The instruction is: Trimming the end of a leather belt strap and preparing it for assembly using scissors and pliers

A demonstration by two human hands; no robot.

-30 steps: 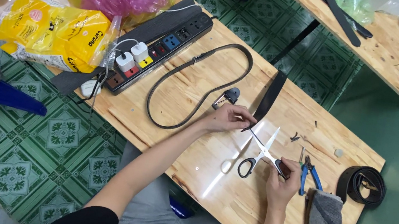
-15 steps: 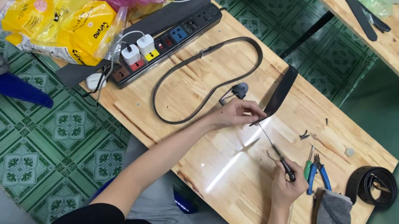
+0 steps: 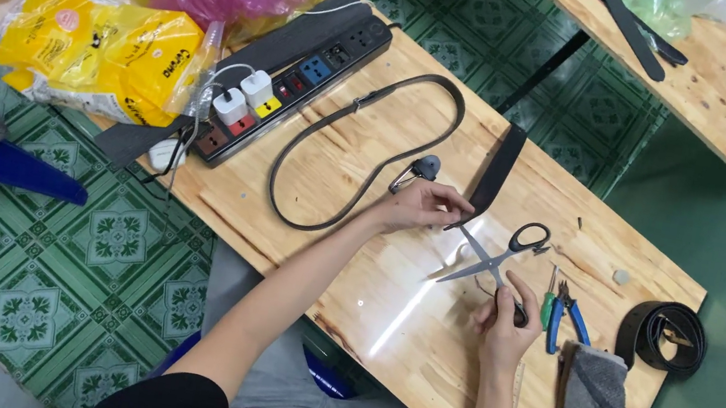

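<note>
Since the earlier frames the scissors (image 3: 498, 259) came up from lying flat on the tabletop (image 3: 354, 261); now the right hand (image 3: 504, 322) has them raised w/ blades wide apart, near centre-right of the frame. The left hand (image 3: 423, 206) has barely shifted; its grip is pressed together on the lower end of the flat black strap (image 3: 494, 171), which runs up-right from the fingers. The right-hand grip is closed around one handle loop, the other loop sticks out free. The step in hand looks like lining up a cut on the strap end; I judge the next move needs the strap end brought between the blades, held taut, before squeezing. The thin looped strap (image 3: 359, 165) lies left of centre, and pliers (image 3: 570, 317) lie just right of the right hand.
</note>
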